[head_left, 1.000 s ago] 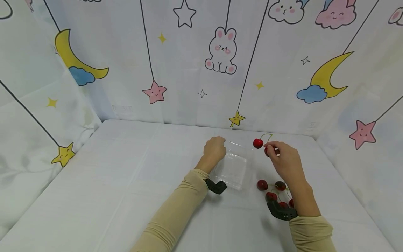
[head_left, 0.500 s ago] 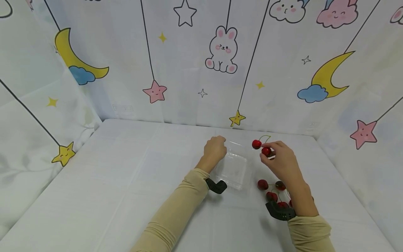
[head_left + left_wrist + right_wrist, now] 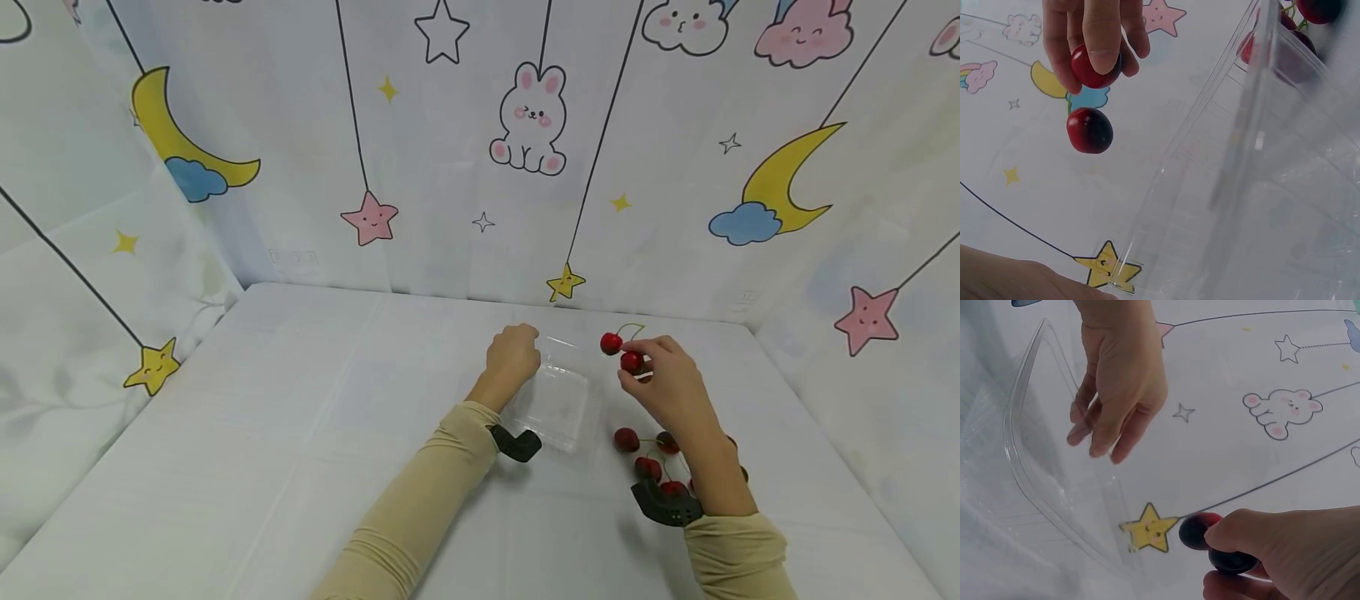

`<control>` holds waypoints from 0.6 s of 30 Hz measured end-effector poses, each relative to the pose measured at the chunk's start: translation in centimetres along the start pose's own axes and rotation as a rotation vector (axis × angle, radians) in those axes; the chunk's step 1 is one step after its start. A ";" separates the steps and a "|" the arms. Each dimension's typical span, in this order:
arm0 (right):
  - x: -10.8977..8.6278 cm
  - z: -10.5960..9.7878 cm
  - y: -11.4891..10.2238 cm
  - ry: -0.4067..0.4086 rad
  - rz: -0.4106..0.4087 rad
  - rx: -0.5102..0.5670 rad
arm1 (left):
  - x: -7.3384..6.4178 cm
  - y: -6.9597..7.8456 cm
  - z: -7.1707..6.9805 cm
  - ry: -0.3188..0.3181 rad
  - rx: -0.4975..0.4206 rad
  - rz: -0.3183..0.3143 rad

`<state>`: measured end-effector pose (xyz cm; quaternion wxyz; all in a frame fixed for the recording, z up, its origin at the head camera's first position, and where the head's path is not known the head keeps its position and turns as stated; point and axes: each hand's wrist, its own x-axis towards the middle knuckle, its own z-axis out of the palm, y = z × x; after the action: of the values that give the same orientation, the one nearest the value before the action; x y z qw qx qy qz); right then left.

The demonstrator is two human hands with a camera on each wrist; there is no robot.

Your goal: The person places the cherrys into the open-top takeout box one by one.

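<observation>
My left hand (image 3: 512, 358) grips the far left edge of a clear plastic box (image 3: 555, 408); some of its fingers show through the wall in the right wrist view. To the right of the box, my right hand (image 3: 671, 383) pinches a dark red cherry (image 3: 632, 362) between thumb and fingers, above the table. A second cherry (image 3: 611, 343) hangs just beyond it, and a green stem (image 3: 633, 326) arches between the two. In the left wrist view the pinched cherry (image 3: 1085, 70) is partly covered by a finger, with the other cherry (image 3: 1089, 131) below it, unheld.
Several more cherries (image 3: 648, 469) with green stems lie on the white table (image 3: 300, 467), right of the box and partly hidden under my right wrist. A printed cloth (image 3: 450, 150) with stars, moons and a rabbit hangs behind the table's far edge.
My right hand has moved slightly left with the cherry pair, and its fingers have spread around the near cherry, which now shows more. My left hand and the box have stayed in place.
</observation>
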<state>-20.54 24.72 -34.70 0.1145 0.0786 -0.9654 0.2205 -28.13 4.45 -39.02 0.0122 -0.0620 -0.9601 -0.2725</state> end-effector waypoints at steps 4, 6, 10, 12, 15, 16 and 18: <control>0.0 0.1 -0.1 0.003 -0.003 -0.005 | 0.0 0.0 0.0 -0.007 0.002 -0.001; 0.0 0.2 -0.1 0.004 -0.008 -0.020 | 0.1 0.0 0.0 -0.005 0.004 0.000; 0.1 0.2 -0.3 -0.015 -0.002 -0.052 | 0.2 0.0 0.1 -0.007 0.007 -0.004; 0.1 0.2 -0.4 -0.028 0.006 -0.063 | 0.2 0.0 0.1 -0.011 0.006 -0.008; 0.1 0.2 -0.4 -0.037 0.006 -0.059 | 0.2 0.0 0.1 -0.018 0.005 -0.012; 0.1 0.3 -0.4 -0.036 0.004 -0.053 | 0.2 0.0 0.1 -0.020 0.004 -0.014; 0.1 0.4 -0.4 -0.032 -0.003 -0.039 | 0.2 0.0 0.0 -0.022 0.002 -0.016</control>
<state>-20.62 24.16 -34.85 0.1011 0.0814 -0.9711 0.2003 -28.32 4.53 -39.03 -0.0005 -0.0574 -0.9609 -0.2708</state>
